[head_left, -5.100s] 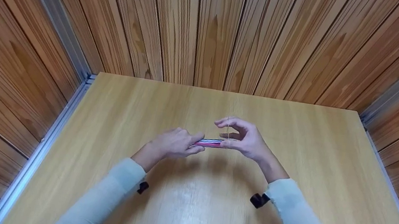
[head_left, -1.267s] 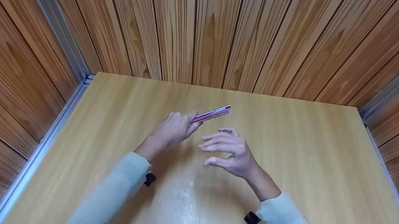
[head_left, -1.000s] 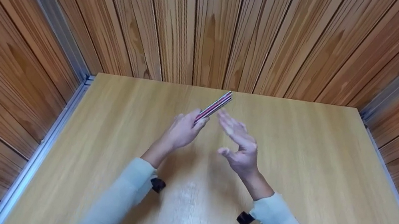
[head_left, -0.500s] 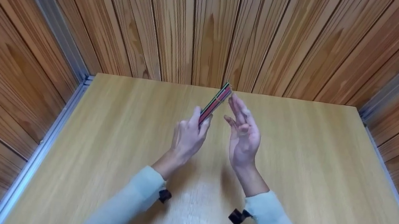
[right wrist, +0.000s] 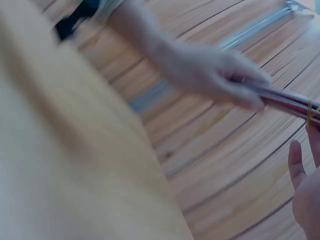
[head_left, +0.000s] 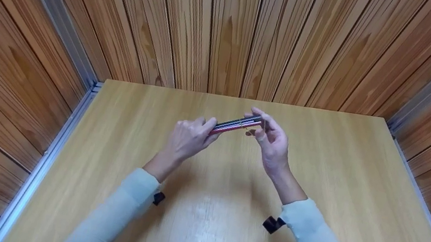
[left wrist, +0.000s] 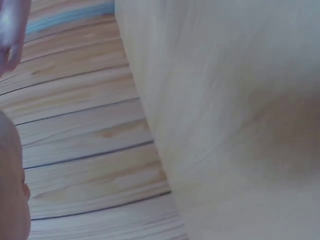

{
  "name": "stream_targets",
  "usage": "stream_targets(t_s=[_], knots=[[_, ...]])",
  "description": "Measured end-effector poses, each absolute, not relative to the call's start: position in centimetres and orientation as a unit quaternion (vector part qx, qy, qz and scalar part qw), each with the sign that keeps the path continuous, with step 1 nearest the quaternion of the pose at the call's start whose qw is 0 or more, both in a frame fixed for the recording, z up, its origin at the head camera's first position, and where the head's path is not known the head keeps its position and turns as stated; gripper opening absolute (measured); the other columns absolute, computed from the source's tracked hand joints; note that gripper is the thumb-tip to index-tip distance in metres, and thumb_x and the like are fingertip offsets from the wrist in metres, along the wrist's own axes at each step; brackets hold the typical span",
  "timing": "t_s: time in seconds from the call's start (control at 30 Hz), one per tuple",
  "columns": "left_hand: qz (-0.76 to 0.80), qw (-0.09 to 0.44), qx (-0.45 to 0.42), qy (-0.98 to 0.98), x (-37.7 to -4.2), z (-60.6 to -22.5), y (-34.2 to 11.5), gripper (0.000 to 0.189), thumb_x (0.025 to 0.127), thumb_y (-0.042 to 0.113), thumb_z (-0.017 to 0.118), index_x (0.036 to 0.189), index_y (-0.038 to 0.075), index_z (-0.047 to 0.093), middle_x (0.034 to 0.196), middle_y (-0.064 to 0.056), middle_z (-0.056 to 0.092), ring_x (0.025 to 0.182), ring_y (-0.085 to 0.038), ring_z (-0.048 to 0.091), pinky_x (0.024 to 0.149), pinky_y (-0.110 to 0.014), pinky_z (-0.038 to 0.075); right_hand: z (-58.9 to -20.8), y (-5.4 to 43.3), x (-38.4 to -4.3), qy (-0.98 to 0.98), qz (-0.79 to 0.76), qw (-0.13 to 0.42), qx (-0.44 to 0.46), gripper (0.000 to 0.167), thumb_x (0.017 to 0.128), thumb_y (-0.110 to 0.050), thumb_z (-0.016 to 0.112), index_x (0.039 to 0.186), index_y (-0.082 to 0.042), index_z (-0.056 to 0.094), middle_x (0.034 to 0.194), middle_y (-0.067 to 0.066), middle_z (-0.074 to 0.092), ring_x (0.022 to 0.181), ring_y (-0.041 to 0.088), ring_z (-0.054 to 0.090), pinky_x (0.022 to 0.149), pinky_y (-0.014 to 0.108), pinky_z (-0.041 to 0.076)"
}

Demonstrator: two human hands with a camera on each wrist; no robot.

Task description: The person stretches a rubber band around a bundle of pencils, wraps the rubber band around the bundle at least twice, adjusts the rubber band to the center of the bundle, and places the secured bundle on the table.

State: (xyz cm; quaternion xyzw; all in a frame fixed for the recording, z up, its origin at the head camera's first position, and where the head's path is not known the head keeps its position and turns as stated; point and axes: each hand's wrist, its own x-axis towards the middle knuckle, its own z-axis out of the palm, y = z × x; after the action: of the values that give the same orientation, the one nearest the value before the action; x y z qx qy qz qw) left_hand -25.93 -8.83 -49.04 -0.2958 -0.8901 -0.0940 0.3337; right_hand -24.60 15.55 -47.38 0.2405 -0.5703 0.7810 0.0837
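Note:
My left hand (head_left: 188, 140) grips one end of a bundle of slim pencils (head_left: 232, 126), coloured dark, white and red-pink. The bundle is held above the table and slants up to the right. A thin yellowish rubber band (right wrist: 309, 116) goes round it near the far end. At that end is my right hand (head_left: 274, 146), its fingers bent and the thumb bent inward, with strands of the band running to the fingers. In the right wrist view, the right fingertips (right wrist: 313, 137) come right up to the band. Only parts of a hand (left wrist: 11, 185) show at the left wrist view's edge.
Below the hands lies a light wooden table (head_left: 198, 223). Wood-plank walls (head_left: 234, 32) rise behind it and on both sides, with metal rails (head_left: 47, 145) along the edges. A small black camera (head_left: 273, 225) hangs at the right wrist, another (head_left: 158, 198) at the left.
Over the last half second the bundle has swung from pointing away to pointing right. The left hand has moved left and turned; the right hand's fingers have bent in at the far end.

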Motion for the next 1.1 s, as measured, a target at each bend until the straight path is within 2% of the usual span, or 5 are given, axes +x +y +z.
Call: stream_targets(t_s=[0.2,0.3,0.47,0.83,1.1], knots=[[-0.027,0.272,-0.348,-0.897,-26.3,-47.3,-10.1,0.030,0.112,0.041,0.070,0.124,0.015,0.063,0.074,-0.007,0.069,0.051,-0.018,0.052,0.049,-0.026,0.047,-47.7,16.4,-25.2,-0.673,0.695,0.073,0.244,0.054,0.104,-0.018,0.082,0.141,0.017,0.063,0.126,-0.004,0.078,0.118,0.009,0.071,0.093,0.021,0.064],[-0.017,0.243,-0.347,-0.906,-26.3,-47.1,-10.4,0.031,0.113,0.043,0.068,0.124,0.015,0.062,0.073,-0.006,0.068,0.052,-0.016,0.044,0.049,-0.024,0.040,-47.9,16.3,-25.3,-0.710,0.657,0.066,0.245,0.036,0.100,0.004,0.078,0.133,0.016,0.068,0.125,0.003,0.073,0.113,0.009,0.071,0.094,0.021,0.064],[-0.013,0.219,-0.350,-0.911,-26.1,-47.2,-10.5,0.033,0.114,0.046,0.065,0.121,0.015,0.061,0.072,-0.006,0.067,0.053,-0.013,0.038,0.049,-0.021,0.030,-48.5,16.1,-25.4,-0.727,0.640,0.058,0.241,0.029,0.097,0.009,0.077,0.124,0.015,0.068,0.118,0.004,0.068,0.100,0.009,0.071,0.085,0.021,0.065],[-0.034,0.188,-0.337,-0.922,-26.0,-47.4,-10.6,0.034,0.113,0.046,0.066,0.122,0.013,0.062,0.077,-0.008,0.069,0.055,-0.016,0.041,0.052,-0.022,0.029,-48.8,17.2,-26.0,-0.682,0.683,0.044,0.256,0.034,0.098,0.014,0.072,0.129,0.020,0.060,0.117,-0.006,0.076,0.094,0.008,0.080,0.080,0.020,0.065],[-0.048,0.171,-0.334,-0.926,-26.2,-47.8,-10.1,0.037,0.113,0.048,0.067,0.122,0.013,0.062,0.078,-0.007,0.069,0.056,-0.017,0.044,0.054,-0.023,0.030,-49.1,17.8,-26.1,-0.700,0.666,0.025,0.255,0.028,0.098,0.013,0.076,0.125,0.017,0.073,0.112,-0.010,0.079,0.091,0.008,0.081,0.080,0.022,0.067]])
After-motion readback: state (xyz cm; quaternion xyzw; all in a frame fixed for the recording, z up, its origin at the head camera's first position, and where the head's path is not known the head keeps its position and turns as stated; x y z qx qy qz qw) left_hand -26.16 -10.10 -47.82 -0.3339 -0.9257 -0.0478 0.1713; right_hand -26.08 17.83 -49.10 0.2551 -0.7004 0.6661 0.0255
